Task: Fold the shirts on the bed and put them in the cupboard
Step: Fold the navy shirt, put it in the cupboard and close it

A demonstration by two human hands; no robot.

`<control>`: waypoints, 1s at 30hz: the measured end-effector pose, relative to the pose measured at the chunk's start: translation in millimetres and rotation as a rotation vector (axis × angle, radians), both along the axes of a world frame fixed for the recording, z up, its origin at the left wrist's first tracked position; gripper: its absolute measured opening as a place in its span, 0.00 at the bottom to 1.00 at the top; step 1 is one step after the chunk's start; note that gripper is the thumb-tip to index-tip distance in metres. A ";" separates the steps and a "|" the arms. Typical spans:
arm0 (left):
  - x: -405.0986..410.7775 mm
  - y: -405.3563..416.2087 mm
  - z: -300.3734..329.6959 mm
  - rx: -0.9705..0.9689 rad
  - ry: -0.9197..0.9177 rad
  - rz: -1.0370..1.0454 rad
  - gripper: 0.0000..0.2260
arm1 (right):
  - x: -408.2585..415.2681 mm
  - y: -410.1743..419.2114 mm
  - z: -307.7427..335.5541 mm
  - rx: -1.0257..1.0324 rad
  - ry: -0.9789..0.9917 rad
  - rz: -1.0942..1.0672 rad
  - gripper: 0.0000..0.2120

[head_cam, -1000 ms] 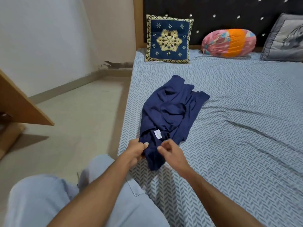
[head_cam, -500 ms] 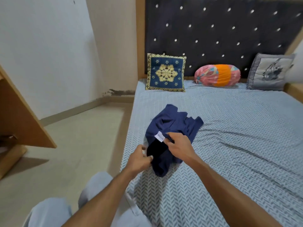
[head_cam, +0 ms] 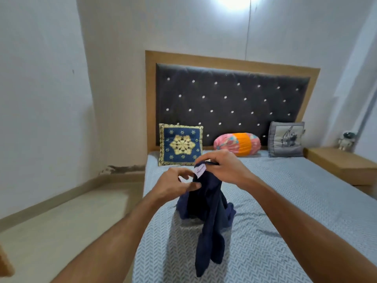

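A navy blue shirt [head_cam: 206, 217] hangs crumpled in the air above the bed [head_cam: 285, 201], its white neck label showing at the top. My left hand [head_cam: 175, 183] pinches the cloth just below the label. My right hand [head_cam: 221, 167] grips the collar edge beside the label, fingers curled over it. The shirt's lower part dangles down toward the patterned sheet. No cupboard is in view.
A blue and gold cushion [head_cam: 181, 144], a pink and orange bolster [head_cam: 237, 144] and a grey cushion [head_cam: 285, 139] lean on the dark tufted headboard [head_cam: 230, 99]. A wooden side table [head_cam: 334, 163] with a small figurine [head_cam: 345, 139] stands right. Bare floor [head_cam: 71, 221] lies left.
Both hands have lifted the shirt off the bed by its collar; it now hangs instead of lying on the sheet. The view has tilted upward toward the headboard.
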State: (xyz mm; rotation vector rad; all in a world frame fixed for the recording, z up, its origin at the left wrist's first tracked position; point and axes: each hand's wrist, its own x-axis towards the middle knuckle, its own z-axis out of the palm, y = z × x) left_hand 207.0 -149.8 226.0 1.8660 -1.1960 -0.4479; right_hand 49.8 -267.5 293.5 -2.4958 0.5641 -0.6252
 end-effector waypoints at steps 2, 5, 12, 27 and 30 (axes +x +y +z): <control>0.5 -12.6 12.6 0.012 -0.148 0.061 0.03 | -1.4 -1.3 21.1 0.015 -0.074 -0.025 0.17; 0.6 -24.2 28.5 0.000 -0.234 0.175 0.01 | -4.3 -4.9 44.7 0.048 -0.189 -0.067 0.19; -14.9 -42.5 62.4 -0.097 -0.029 -0.180 0.09 | -13.5 -12.4 70.1 0.090 -0.243 -0.146 0.19; 26.7 -35.8 151.9 -0.058 -0.729 0.050 0.11 | -96.0 -57.2 99.9 -0.151 0.269 -0.675 0.13; 32.4 -24.6 168.6 0.025 -0.787 0.062 0.12 | -109.8 -60.4 106.6 -0.121 0.206 -0.749 0.11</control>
